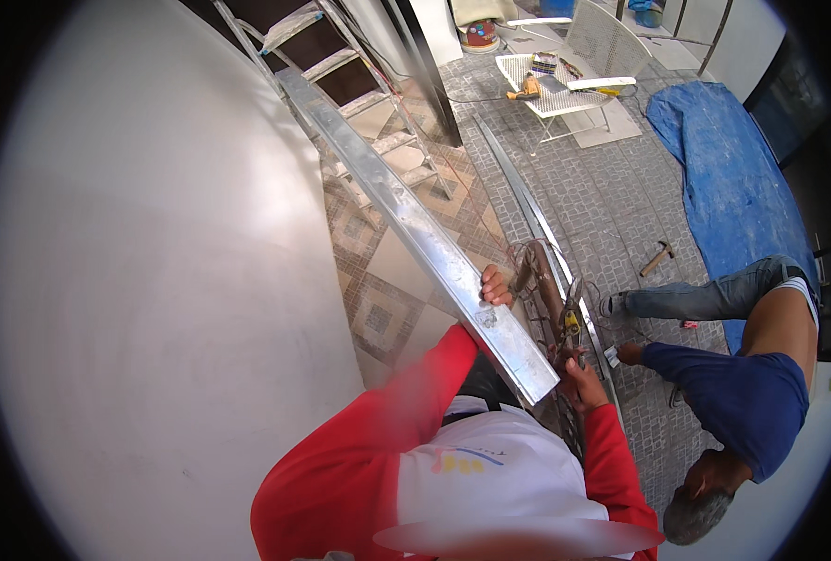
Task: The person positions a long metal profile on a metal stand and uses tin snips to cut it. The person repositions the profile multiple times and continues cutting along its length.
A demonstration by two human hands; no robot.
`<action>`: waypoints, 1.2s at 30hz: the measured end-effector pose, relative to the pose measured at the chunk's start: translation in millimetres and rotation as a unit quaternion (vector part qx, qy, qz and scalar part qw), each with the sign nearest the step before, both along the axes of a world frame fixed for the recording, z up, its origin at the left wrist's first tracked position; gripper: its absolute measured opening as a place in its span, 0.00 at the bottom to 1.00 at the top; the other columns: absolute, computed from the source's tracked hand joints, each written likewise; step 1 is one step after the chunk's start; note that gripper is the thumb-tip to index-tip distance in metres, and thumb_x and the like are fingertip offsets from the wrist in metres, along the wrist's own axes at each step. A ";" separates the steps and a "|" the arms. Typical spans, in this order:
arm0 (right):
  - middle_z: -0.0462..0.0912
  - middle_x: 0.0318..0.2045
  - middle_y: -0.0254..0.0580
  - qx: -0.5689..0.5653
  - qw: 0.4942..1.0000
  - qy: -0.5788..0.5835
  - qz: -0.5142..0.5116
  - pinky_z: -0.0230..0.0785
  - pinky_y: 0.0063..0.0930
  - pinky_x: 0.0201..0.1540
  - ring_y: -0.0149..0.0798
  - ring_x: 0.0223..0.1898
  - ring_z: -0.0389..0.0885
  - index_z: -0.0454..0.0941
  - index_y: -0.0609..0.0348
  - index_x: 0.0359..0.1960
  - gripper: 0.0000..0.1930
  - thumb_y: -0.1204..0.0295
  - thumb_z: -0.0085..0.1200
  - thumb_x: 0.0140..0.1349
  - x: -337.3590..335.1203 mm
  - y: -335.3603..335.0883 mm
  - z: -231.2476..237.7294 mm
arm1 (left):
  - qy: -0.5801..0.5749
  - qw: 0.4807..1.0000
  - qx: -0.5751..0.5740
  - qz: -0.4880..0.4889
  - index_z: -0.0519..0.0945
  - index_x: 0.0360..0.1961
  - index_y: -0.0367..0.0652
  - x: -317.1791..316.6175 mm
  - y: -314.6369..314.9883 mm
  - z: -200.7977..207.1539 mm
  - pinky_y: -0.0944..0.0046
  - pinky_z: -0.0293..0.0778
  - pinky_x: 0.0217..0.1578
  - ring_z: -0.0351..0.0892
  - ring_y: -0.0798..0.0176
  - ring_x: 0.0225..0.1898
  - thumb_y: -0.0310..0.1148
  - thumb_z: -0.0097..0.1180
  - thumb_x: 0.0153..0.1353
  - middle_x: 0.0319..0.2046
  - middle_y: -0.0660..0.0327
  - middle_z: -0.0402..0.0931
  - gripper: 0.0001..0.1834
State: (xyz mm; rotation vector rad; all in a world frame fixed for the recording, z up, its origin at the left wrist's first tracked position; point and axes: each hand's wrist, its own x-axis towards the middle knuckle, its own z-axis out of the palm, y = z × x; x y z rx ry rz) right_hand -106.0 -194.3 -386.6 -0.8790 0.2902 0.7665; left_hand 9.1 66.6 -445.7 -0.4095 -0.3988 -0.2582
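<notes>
The metal channel (pixel 424 238) slants above the tiled floor (pixel 378 313), its near end before the person's chest, its far end overlapping the stepladder (pixel 327 65); I cannot tell whether they touch. The left hand (pixel 495 285) grips the channel's right edge, fingers curled over it, forearm passing beneath, probably to steady so long a piece. The right hand (pixel 582 385) is just beside the near end, by a yellow-and-dark hand tool (pixel 572 323); whether its fingers close on that, I cannot tell.

Cables and a brown tube (pixel 548 290) crowd the space ahead. Thin metal strips (pixel 513 176) lie beyond, a crouching co-worker (pixel 747 407) to their right. The stepladder and the left wall (pixel 163 280) limit room for swinging the channel. A hammer (pixel 657 260) lies near a blue tarp (pixel 738 164) toward the floor's right edge.
</notes>
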 end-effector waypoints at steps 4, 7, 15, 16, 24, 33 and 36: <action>0.77 0.55 0.41 0.080 0.996 -0.018 0.045 0.70 0.31 0.60 0.38 0.56 0.78 0.65 0.64 0.66 0.39 0.57 0.68 0.57 11.6 20.7 -1.3 | 0.007 1.000 0.010 -0.008 0.69 0.42 0.38 -12.1 13.6 11.6 0.59 0.73 0.42 0.78 0.56 0.37 0.30 0.43 0.72 0.35 0.55 0.74 0.06; 0.75 0.60 0.46 0.017 0.992 -0.016 0.127 0.68 0.36 0.63 0.41 0.59 0.76 0.61 0.65 0.68 0.42 0.61 0.70 0.56 14.4 37.4 1.1 | 0.031 0.999 0.014 -0.020 0.71 0.45 0.37 -26.6 25.0 15.2 0.59 0.74 0.43 0.79 0.54 0.39 0.32 0.44 0.72 0.37 0.54 0.74 0.09; 0.79 0.44 0.35 -0.051 0.987 -0.029 0.152 0.69 0.23 0.48 0.30 0.44 0.76 0.68 0.67 0.62 0.36 0.70 0.70 0.51 -22.5 75.5 30.4 | 0.212 0.961 0.163 0.066 0.76 0.52 0.37 -67.8 59.6 -11.2 0.59 0.78 0.50 0.78 0.54 0.45 0.42 0.47 0.71 0.43 0.54 0.76 0.20; 0.78 0.44 0.36 -0.093 0.983 -0.012 0.161 0.68 0.24 0.50 0.31 0.45 0.76 0.67 0.68 0.63 0.38 0.69 0.70 0.50 -26.7 81.3 34.9 | 0.162 0.972 0.171 0.011 0.75 0.46 0.38 -72.4 69.7 -16.7 0.59 0.80 0.44 0.77 0.58 0.46 0.40 0.52 0.70 0.43 0.55 0.75 0.15; 0.77 0.30 0.28 -0.103 0.984 -0.054 0.135 0.52 0.16 0.19 0.19 0.15 0.62 0.73 0.63 0.55 0.32 0.66 0.71 0.48 -85.1 138.7 53.2 | 0.207 0.834 0.498 0.116 0.73 0.55 0.37 -137.1 122.6 26.0 0.54 0.78 0.48 0.79 0.53 0.46 0.58 0.46 0.68 0.44 0.54 0.77 0.32; 0.72 0.20 0.24 -0.133 0.987 -0.059 0.070 0.58 0.20 0.20 0.22 0.15 0.66 0.75 0.51 0.34 0.12 0.69 0.67 0.53 -141.3 173.5 65.2 | 0.384 0.803 0.447 0.091 0.68 0.64 0.41 -242.0 156.8 98.8 0.52 0.69 0.59 0.73 0.52 0.57 0.71 0.39 0.66 0.57 0.53 0.73 0.45; 0.78 0.26 0.28 -0.147 0.983 -0.042 0.098 0.68 0.22 0.26 0.24 0.20 0.73 0.76 0.55 0.42 0.15 0.70 0.66 0.54 -142.8 168.7 68.0 | 0.340 0.798 0.486 0.104 0.70 0.62 0.43 -246.4 152.4 87.8 0.55 0.71 0.56 0.75 0.58 0.55 0.59 0.48 0.69 0.55 0.59 0.75 0.33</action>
